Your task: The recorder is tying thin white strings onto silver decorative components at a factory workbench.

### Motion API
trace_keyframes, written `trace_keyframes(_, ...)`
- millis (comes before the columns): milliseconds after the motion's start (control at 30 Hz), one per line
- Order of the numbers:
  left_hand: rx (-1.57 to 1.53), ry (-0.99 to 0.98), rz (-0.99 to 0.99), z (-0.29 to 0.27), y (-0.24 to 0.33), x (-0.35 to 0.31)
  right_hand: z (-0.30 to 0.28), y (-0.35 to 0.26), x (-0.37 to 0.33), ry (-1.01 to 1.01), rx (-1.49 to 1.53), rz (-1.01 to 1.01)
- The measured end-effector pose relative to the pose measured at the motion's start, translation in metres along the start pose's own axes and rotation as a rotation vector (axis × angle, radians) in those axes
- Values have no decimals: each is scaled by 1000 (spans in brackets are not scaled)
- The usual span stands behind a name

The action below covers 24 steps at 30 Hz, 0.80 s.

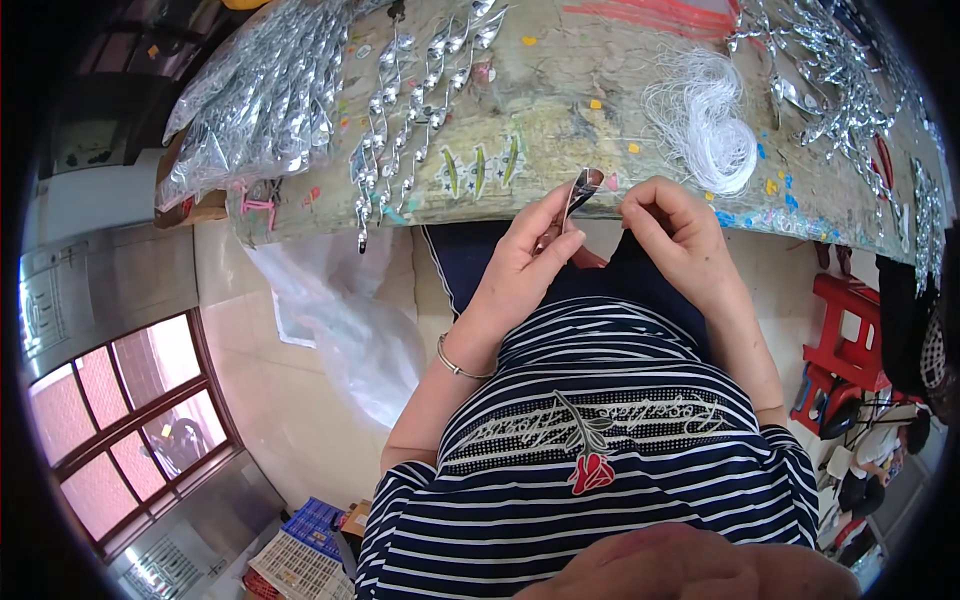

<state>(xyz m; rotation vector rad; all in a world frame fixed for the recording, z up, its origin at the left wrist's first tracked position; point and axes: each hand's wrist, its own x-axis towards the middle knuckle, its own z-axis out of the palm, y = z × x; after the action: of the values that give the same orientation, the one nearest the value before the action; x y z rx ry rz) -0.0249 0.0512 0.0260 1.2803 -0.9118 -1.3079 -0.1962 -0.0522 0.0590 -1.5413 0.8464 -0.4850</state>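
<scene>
By the table's (560, 115) near edge, the left hand (528, 245) clamps a glossy, curved strip (583, 190); the curled right hand (680, 238) pinches fingertips together, contents unclear.

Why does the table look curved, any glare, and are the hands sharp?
In the head view, fisheye distortion likely bows the table; glints speckle silver twists; the window is washed out; the left hand and right hand appear fairly sharp.

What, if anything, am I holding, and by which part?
Your left fingers pinch a shiny curled strip just below its upper end; whether your right fingers hold anything can't be told.
</scene>
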Motion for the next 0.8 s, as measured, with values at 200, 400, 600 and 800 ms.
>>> trace_keyframes(200,-39,-14,-11,6,9,-1,4,2,1,58,-53,-47)
trace_keyframes(400,-23,-12,-19,6,9,0,3,6,3,77,-66,-44)
trace_keyframes(600,-36,-1,-35,5,10,-1,4,9,2,94,-178,-109)
trace_keyframes(800,-21,11,-12,4,5,-1,7,10,1,104,-204,-130)
